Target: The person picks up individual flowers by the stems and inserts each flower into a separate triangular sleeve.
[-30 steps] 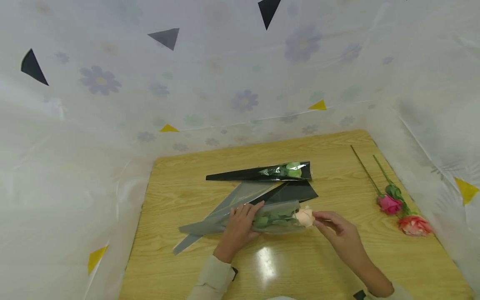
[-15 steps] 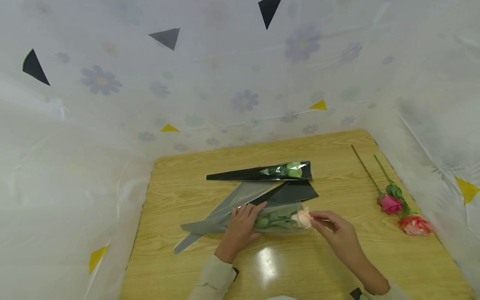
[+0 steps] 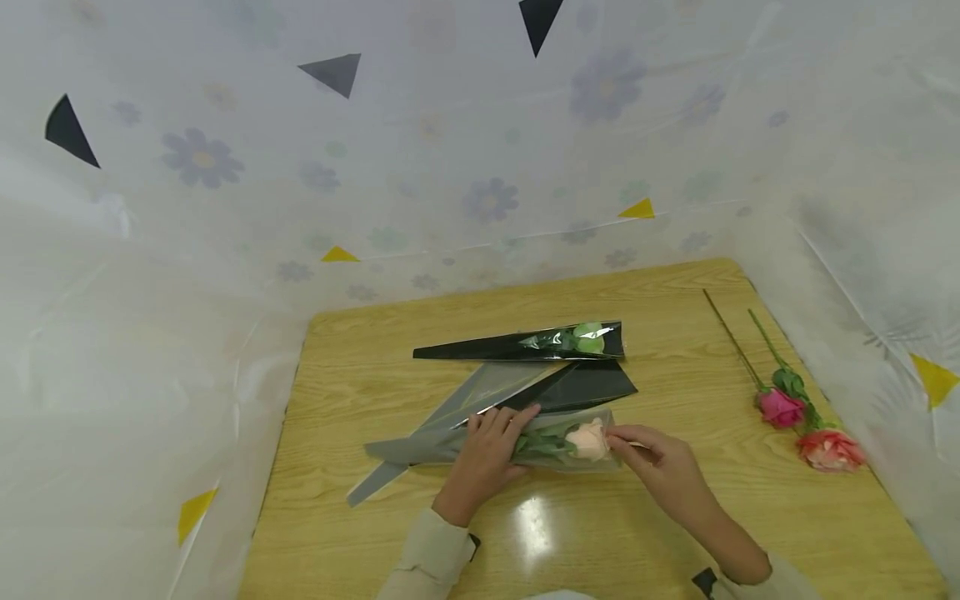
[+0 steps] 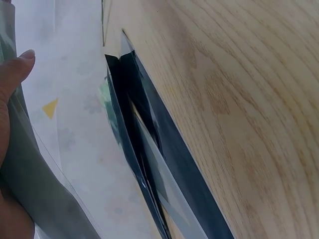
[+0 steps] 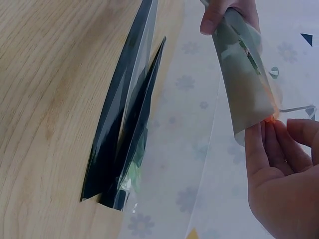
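Nearby, black sleeves [image 3: 592, 387] beyond peach rose [image 3: 587, 439].

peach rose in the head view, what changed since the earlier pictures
The peach rose slid left, deeper into the grey sleeve; its bloom, first sticking out, now lies inside. The right hand moved left with it. The left hand kept its hold on the sleeve; the green rose, pink rose and coral flower stayed put.
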`<state>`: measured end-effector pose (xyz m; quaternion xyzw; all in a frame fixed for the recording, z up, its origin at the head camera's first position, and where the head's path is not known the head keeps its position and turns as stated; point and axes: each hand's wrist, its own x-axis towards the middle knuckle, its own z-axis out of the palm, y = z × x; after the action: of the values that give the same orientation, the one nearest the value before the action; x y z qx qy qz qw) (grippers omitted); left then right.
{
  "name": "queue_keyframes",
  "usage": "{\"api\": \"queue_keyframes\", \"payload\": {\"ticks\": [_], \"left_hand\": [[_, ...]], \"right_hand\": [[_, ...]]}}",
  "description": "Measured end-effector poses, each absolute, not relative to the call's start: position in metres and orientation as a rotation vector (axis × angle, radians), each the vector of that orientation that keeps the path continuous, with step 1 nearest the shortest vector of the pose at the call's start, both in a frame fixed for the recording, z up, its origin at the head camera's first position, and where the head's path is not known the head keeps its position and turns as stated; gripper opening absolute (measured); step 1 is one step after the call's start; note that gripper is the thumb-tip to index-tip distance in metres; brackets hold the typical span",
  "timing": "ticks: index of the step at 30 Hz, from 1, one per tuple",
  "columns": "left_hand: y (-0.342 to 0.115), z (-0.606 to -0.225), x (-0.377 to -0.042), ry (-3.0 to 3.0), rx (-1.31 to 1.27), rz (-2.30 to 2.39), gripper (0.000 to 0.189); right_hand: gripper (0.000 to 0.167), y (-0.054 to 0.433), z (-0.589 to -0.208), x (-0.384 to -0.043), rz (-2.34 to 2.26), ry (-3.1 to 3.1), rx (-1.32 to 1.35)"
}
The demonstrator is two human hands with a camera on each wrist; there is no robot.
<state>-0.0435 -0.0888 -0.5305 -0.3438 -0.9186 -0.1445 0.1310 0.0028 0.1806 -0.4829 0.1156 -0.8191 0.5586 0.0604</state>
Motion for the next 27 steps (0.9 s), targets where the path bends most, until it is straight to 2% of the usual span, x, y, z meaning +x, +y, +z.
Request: {"api": "queue_keyframes", "payload": {"ticks": [6, 19, 27], "left_hand": [[-0.0870, -0.5300, -0.0432, -2.665, -0.997, -0.378, 0.110], [-0.0816, -0.5259, -0.0426, -2.680, -1.030, -0.358, 0.108], [-0.0801, -0.5263, -0.0414, -2.694, -1.043, -0.351, 0.108]], "right_hand": [[0.027, 0.1790, -0.4796, 0.0046, 1.735, -2.554, 0.389], [0.041, 0.1790, -0.4763, 0.0031, 1.959, -2.504, 0.807], [0.039, 0.1790, -0.4758, 0.0004, 1.991, -2.451, 0.993]]}}
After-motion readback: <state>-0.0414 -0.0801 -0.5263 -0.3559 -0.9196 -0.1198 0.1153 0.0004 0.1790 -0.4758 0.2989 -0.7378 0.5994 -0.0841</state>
